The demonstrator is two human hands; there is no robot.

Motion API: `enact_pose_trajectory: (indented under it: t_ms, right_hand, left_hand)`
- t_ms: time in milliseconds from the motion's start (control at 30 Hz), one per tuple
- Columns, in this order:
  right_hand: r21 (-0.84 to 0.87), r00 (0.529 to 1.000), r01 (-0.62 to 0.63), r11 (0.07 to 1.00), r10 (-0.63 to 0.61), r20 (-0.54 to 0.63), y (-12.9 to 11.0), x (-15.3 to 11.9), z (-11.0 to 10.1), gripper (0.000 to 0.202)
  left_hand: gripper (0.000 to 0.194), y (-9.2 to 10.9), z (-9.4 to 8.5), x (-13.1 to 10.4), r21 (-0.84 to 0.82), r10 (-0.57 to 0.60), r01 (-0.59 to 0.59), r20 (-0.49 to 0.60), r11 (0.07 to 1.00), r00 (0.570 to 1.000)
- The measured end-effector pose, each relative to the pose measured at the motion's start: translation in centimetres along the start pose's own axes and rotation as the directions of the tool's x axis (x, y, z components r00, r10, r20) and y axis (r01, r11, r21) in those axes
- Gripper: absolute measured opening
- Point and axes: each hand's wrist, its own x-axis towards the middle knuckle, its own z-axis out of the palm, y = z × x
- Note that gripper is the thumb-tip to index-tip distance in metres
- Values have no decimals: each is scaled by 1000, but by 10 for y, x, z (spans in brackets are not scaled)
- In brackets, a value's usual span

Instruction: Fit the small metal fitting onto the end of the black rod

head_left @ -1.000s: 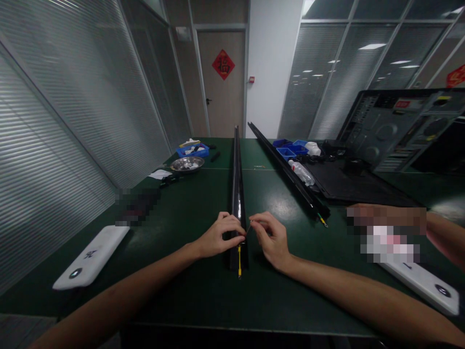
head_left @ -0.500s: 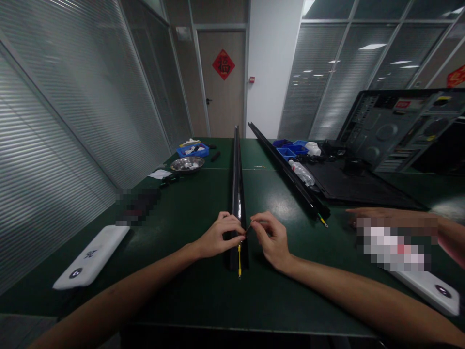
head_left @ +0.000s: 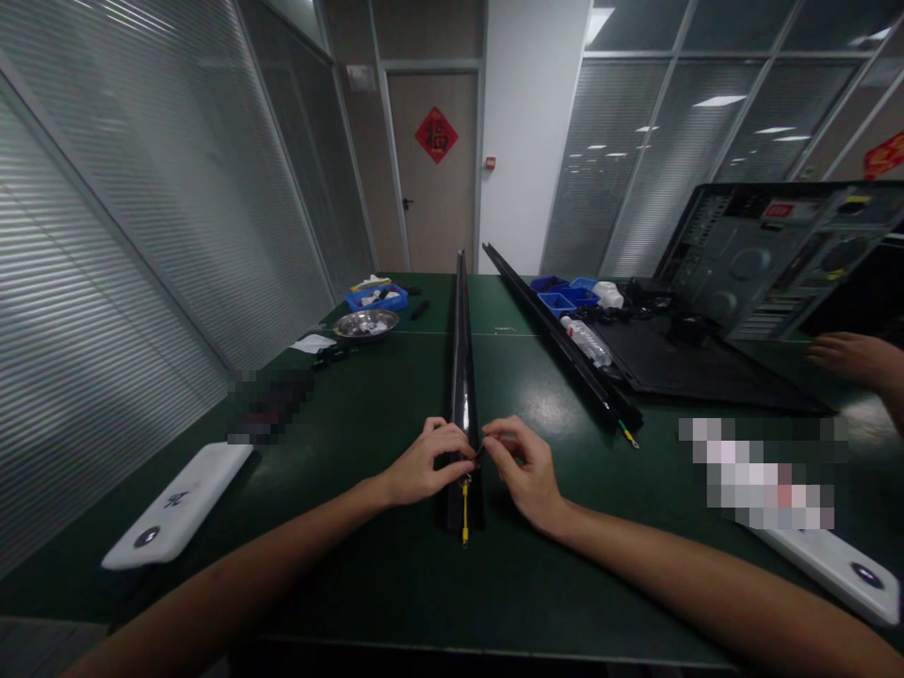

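A long black channel-shaped rail (head_left: 462,367) lies lengthwise on the green table, its near end between my hands. My left hand (head_left: 429,461) rests over that end, thumb and fingers closed around something small that I cannot make out. Just to the right, my right hand (head_left: 523,463) pinches a thin piece, too small to name, which reaches toward the left fingertips. Out of the rail's near end comes a short yellow wire (head_left: 465,513) with a metal lug at its tip.
A second black rail (head_left: 557,339) with a green-yellow wire lies to the right, beside a plastic bottle (head_left: 588,341) and blue bins (head_left: 556,303). White devices (head_left: 176,504) flank my arms. A metal bowl (head_left: 365,325) stands far left. Another person's hand (head_left: 854,360) is at right, near a computer case (head_left: 755,254).
The other person's hand has drawn back to the right and away from the white device. My right hand has shifted slightly left; my left hand stays on the rail.
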Motion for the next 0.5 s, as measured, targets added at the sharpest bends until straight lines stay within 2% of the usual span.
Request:
enact_pose_trajectory:
  t_ms: [300, 500]
  right_hand:
    - [51, 999, -27, 998, 26, 32, 3, -1, -1, 17]
    - [62, 1000, -1, 998, -1, 31, 4, -1, -1, 17]
  left_hand:
    - [12, 3, -1, 0, 9, -7, 7, 0, 1000, 1000]
    - [12, 2, 0, 0, 19, 8, -8, 0, 1000, 1000]
